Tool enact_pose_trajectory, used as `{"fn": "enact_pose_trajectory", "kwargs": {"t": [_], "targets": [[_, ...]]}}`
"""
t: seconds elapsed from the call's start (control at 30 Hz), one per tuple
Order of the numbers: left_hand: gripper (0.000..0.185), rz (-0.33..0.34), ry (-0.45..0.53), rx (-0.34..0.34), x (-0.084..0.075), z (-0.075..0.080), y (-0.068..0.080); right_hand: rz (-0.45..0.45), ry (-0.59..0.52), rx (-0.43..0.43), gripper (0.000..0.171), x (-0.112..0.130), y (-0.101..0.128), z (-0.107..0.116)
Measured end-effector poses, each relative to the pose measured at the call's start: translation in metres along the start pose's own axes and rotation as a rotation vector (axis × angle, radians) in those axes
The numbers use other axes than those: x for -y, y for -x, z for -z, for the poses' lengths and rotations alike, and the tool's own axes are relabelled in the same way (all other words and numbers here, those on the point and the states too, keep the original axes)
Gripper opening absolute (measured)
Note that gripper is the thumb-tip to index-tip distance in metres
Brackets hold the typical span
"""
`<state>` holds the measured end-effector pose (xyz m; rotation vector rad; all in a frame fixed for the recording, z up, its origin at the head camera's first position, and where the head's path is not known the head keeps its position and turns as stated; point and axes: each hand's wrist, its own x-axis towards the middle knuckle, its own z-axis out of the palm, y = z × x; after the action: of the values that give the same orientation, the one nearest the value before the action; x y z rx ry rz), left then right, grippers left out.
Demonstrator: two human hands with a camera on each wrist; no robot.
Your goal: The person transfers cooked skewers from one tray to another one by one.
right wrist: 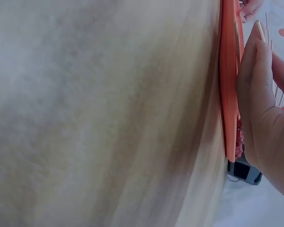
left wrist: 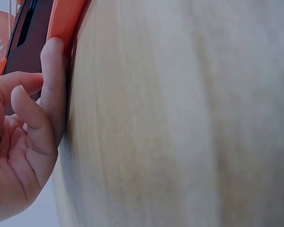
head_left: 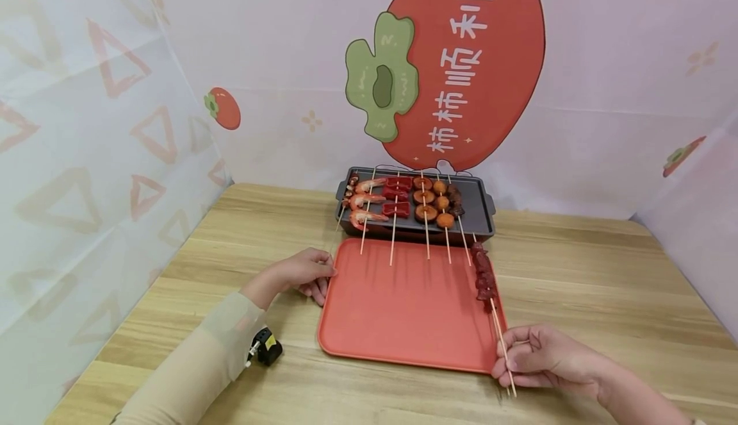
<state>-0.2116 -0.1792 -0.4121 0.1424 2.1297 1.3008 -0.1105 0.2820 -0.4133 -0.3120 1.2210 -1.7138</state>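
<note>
My left hand [head_left: 305,274] is at the left edge of the red tray [head_left: 398,341]. One finger [left wrist: 52,52] touches the tray's rim in the left wrist view. The thin stick of the mushroom skewer [head_left: 350,184] runs down toward the thumb and forefinger; whether they pinch it or the rim is unclear. At the tray's right edge my right hand [head_left: 533,358] pinches the stick end of a dark red meat skewer [head_left: 484,274]. Its meat lies along the right rim. Part of that stick shows beyond the fingers in the right wrist view.
A black grill pan [head_left: 477,204] stands behind the tray. Across it lie skewers of shrimp [head_left: 366,201], red squares [head_left: 396,209], brown round slices [head_left: 425,213], orange balls [head_left: 444,220] and dark meat [head_left: 455,199]. Their sticks overhang the tray's far edge. A printed cloth [head_left: 277,149] closes off the back.
</note>
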Motion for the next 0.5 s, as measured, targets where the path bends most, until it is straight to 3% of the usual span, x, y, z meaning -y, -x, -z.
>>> {"fn": "enact_pose_trajectory", "kwargs": {"t": [0.5], "targets": [[0.018,-0.007,-0.002,-0.012,0.0005,-0.0015,0.0019,-0.032,-0.017,-0.003,0.022,-0.0008,-0.0032,-0.0031]]}}
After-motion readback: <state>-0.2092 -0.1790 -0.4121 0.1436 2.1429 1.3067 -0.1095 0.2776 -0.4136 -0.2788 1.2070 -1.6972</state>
